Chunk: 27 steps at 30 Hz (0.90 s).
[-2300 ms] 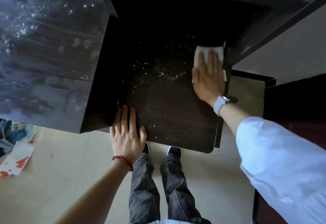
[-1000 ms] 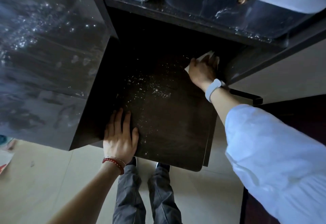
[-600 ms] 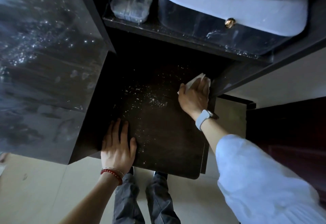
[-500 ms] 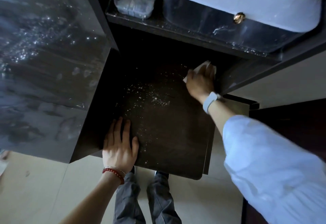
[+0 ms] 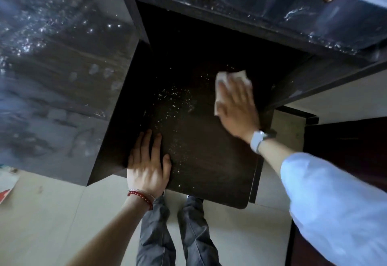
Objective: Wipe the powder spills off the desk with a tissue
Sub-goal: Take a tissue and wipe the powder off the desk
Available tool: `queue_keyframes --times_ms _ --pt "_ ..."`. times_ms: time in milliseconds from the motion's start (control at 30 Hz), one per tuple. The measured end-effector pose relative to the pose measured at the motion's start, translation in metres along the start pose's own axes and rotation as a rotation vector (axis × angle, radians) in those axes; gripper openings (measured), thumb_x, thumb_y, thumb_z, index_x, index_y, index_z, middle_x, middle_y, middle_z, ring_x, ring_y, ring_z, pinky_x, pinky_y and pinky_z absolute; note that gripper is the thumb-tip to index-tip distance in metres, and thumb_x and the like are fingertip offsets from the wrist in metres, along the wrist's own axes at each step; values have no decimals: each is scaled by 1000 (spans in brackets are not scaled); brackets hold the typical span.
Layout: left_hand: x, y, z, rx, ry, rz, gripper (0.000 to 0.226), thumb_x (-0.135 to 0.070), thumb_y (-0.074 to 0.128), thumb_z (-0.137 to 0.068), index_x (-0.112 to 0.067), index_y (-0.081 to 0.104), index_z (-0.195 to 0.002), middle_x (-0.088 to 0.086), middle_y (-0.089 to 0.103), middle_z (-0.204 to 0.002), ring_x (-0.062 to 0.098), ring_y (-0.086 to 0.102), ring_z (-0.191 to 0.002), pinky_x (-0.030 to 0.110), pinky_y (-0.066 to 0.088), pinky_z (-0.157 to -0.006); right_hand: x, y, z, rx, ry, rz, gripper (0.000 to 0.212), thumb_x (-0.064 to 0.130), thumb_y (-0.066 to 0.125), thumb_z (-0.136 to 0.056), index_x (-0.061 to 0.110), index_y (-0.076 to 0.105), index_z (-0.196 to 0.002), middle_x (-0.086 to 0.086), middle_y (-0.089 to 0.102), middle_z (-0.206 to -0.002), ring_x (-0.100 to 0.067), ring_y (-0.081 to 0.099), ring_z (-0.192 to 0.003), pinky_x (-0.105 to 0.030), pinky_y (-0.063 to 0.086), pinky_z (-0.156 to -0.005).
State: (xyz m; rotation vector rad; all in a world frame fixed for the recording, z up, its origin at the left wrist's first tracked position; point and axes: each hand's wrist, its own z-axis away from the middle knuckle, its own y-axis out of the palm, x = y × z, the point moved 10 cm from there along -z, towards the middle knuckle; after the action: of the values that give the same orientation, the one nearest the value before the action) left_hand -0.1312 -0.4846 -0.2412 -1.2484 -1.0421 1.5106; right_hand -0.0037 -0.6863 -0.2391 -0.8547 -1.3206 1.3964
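right hand (image 5: 237,106) flat with straight fingers pressing tissue (image 5: 222,81) onto desk (image 5: 209,161) near its right edge, left hand (image 5: 146,161) flat and relaxed at front-left edge, powder (image 5: 173,102) scattered between.

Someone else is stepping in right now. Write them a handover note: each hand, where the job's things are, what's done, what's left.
Right hand: fingers flat, pressing the white tissue onto the dark desk, far right part of the surface.
Left hand: open, resting flat on the desk's near left edge, holding nothing.
Powder: scattered specks between the two hands, thickest just left of the tissue, with a thinner trail running toward the near edge.
Done: the strip near the right hand looks mostly clear.
Left: wipe the central patch and the near trail.
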Motion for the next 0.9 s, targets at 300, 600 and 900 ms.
queue_keyframes --times_ms 300,600,900 --pt "1 0 1 -34 18 -28 55 -37 33 -84 -9 42 -130 20 47 -135 30 31 -126 43 38 -93 60 4 -38 -14 -119 -47 59 34 27 -95 16 4 -146 -7 1 -157 -25 -5 -144 -41 -9 -114" --pt "1 -1 0 -38 17 -29 55 -37 34 -84 -8 43 -131 19 46 -136 33 37 -126 45 43 -93 -56 -13 -44 -123 504 -168 58 28 31 -95 14 8 -146 -11 5 -157 -29 -1 -144 -45 -4 -116" --pt "-1 -6 0 -70 35 -40 53 -32 35 -84 -7 43 -131 19 47 -136 28 30 -131 41 33 -101 91 0 -107 27 -53 -149 58 26 29 -95 9 6 -146 -10 4 -157 -24 -1 -144 -39 -5 -116"
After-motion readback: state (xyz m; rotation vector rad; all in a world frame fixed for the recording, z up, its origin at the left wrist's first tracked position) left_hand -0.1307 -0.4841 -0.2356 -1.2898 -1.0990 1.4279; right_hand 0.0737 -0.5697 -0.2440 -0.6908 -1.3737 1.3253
